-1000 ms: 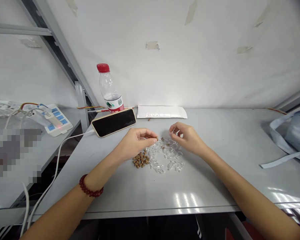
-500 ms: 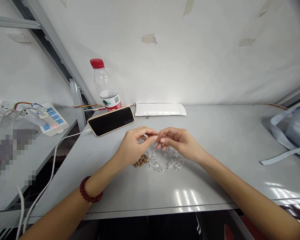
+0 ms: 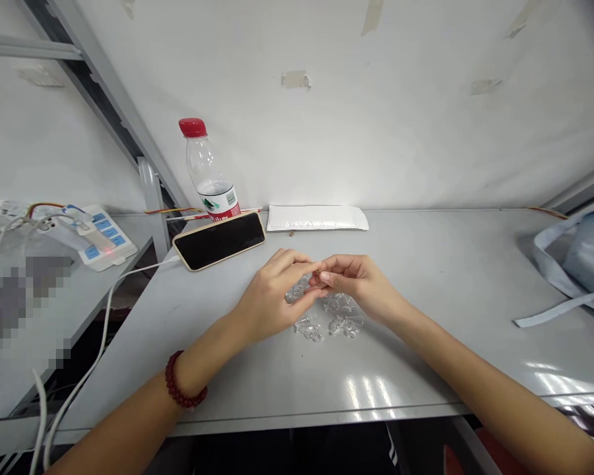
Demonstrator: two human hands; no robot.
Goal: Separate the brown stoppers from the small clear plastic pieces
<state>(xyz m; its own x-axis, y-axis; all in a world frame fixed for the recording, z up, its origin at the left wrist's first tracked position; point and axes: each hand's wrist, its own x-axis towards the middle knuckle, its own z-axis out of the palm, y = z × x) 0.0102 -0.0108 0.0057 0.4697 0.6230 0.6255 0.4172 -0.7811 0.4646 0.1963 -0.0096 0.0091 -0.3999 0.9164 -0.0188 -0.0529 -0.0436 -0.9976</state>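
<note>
Both hands meet over the grey table, above small clear plastic pieces (image 3: 345, 324) lying in loose clusters. My right hand (image 3: 359, 280) pinches a tiny brown piece (image 3: 319, 271) between thumb and fingertips. From the other side my left hand (image 3: 277, 290) reaches in, its index finger stretched to the brown piece and its thumb lower, near the right fingers, with a gap between them. The pile of brown pieces beside the clear ones is hidden behind my left hand.
A phone (image 3: 220, 241) leans on a red-capped bottle (image 3: 212, 175) at the back left. Behind the hands lies a white packet (image 3: 317, 218). A power strip (image 3: 106, 237) is at left, a blue-grey bag (image 3: 591, 251) at right.
My left hand has shifted right and turned, covering the brown pile. Its thumb and index finger have spread from their pinch. My right hand has barely moved.
</note>
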